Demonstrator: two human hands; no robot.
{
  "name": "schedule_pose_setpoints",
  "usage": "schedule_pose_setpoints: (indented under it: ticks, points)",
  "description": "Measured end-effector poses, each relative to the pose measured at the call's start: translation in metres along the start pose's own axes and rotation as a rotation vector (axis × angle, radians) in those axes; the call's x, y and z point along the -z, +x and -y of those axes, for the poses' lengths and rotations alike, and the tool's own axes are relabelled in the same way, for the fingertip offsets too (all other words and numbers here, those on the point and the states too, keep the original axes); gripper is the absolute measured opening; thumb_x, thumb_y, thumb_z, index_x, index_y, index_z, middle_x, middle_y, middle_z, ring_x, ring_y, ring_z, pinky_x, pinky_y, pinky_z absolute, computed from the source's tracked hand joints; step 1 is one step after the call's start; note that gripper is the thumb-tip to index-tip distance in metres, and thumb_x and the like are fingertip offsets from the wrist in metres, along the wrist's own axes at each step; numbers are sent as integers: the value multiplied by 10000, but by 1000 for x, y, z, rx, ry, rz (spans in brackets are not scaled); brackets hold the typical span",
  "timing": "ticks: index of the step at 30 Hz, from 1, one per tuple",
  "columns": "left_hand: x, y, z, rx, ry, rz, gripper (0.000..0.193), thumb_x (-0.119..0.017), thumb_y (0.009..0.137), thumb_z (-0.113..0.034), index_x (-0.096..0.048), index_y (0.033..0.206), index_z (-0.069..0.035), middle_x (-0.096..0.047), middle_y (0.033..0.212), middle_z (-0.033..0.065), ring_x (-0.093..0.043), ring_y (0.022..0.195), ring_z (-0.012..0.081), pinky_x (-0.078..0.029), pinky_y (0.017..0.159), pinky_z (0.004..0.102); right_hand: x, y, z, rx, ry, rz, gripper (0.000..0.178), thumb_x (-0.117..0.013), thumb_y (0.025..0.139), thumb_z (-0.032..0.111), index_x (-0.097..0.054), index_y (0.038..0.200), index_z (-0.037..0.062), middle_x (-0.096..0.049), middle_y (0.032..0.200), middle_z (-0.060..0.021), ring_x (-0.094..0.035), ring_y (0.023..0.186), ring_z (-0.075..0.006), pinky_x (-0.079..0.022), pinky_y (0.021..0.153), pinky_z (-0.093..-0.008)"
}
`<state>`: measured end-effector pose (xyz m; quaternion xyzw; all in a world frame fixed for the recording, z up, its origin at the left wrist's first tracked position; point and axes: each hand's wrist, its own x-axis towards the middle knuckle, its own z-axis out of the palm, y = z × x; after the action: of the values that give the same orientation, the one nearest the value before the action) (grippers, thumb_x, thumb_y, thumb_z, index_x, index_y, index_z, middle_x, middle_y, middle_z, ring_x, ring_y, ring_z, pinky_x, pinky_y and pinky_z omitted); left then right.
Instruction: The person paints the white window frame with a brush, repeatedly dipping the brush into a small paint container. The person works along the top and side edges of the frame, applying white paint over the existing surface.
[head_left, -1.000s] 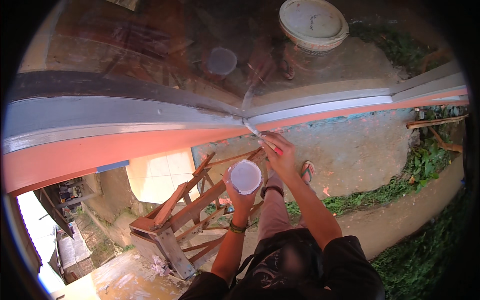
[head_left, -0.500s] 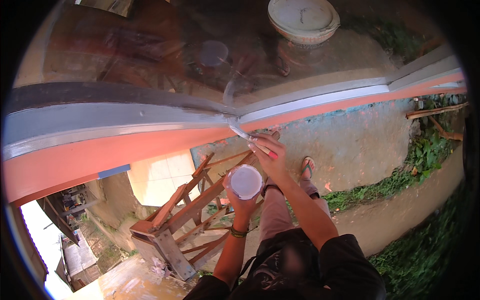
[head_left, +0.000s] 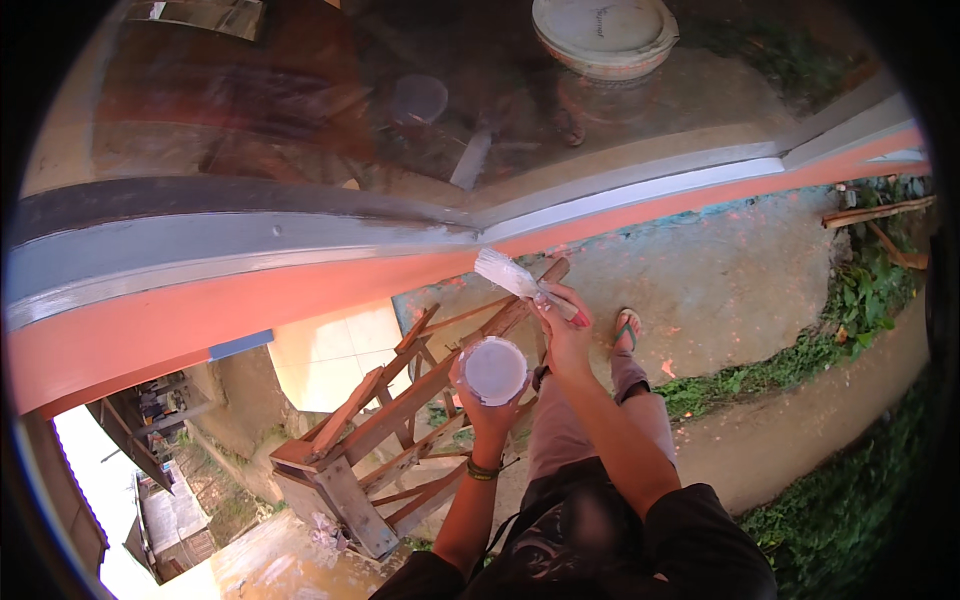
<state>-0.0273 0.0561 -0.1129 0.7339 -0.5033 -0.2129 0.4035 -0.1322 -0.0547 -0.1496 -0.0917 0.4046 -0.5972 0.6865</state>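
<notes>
My right hand (head_left: pixel 562 322) is closed round the handle of a paintbrush (head_left: pixel 507 272), which has a red part near its end and bristles coated in pale paint. The bristles are a little apart from the grey window frame (head_left: pixel 370 231), just below its corner. My left hand (head_left: pixel 487 412) holds a round tub of pale grey paint (head_left: pixel 494 371) upright from beneath, with the fingers wrapped round its side. Paint marks show on its rim. Wet-looking grey paint shines along the frame on both sides of the corner.
A wooden trestle (head_left: pixel 345 440) stands below the tub on the left. Dark window glass (head_left: pixel 330 110) with reflections fills the top, and a white lidded bucket (head_left: pixel 605 35) shows there. Below the frame runs an orange wall (head_left: pixel 200 300). Plants (head_left: pixel 850 300) edge the concrete ground (head_left: pixel 700 270).
My right hand has drawn the brush down and away from the frame's corner, where its bristles were touching. The tub in my left hand has shifted slightly down.
</notes>
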Motion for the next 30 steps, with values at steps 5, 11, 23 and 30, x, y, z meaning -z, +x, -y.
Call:
schedule_pose_setpoints:
  ticks: [5,11,23,30]
  points:
    - [10,3,-4,-67,100,-34,1075,-978,638,-139,-312,1475,-25,-403,1402,148,-469,1318,295,-412,1113,446,-7,-3,0,-127,216,-123,270,-575,1002,26,-576,1264,-40,-672,1124,-136,-709,1049,-242,-618,916,-287]
    - [14,-2,4,39,-41,-29,1095,-979,641,-157,-294,1484,-21,-398,1410,151,-474,1317,303,-424,1105,444,-32,11,-12,-233,409,-305,266,-571,997,67,-567,1247,-24,-669,1145,-119,-707,1035,-219,-622,915,-284]
    - [23,-3,2,20,26,-60,1090,-964,652,-118,-280,1496,-23,-427,1401,148,-503,1293,294,-451,1084,431,-61,8,-12,-304,476,-330,203,-629,964,106,-591,1119,-19,-677,1069,-110,-717,960,-211,-640,879,-281]
    - [34,-11,15,23,87,-124,1102,-964,658,-126,-274,1512,-36,-379,1455,161,-445,1350,316,-404,1122,458,-73,19,-9,-254,404,-446,244,-585,971,90,-606,1172,-48,-656,1090,-115,-696,961,-197,-614,873,-270]
